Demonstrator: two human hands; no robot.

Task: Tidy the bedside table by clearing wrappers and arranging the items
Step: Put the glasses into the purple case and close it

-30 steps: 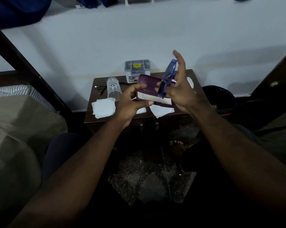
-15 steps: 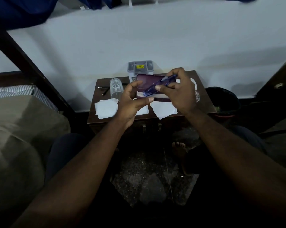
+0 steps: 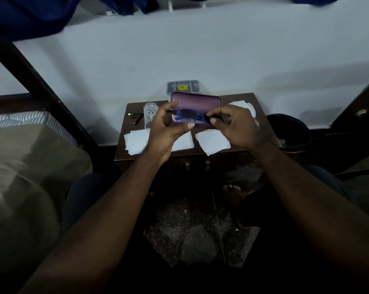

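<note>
An open purple glasses case [image 3: 196,100] is held just above the dark wooden bedside table [image 3: 179,155], its lid tilted up towards the wall. My left hand [image 3: 166,132] grips the case's left end, thumb along its front edge. Blue glasses [image 3: 188,115] lie inside the case. My right hand [image 3: 236,128] pinches their right end with thumb and fingertips. Flat white wrappers [image 3: 137,141] lie at the table's front left, another wrapper [image 3: 213,141] at the front centre-right, and one more wrapper [image 3: 243,105] at the back right.
A clear patterned glass [image 3: 150,113] stands at the table's back left beside a thin black cable [image 3: 137,118]. A grey compartment organiser [image 3: 182,88] sits against the wall. A black bin [image 3: 289,132] stands right of the table, a bed [image 3: 20,155] to the left.
My right hand swung the blue glasses down from upright and laid them into the open case. My left hand kept hold of the case and tipped it more open.
</note>
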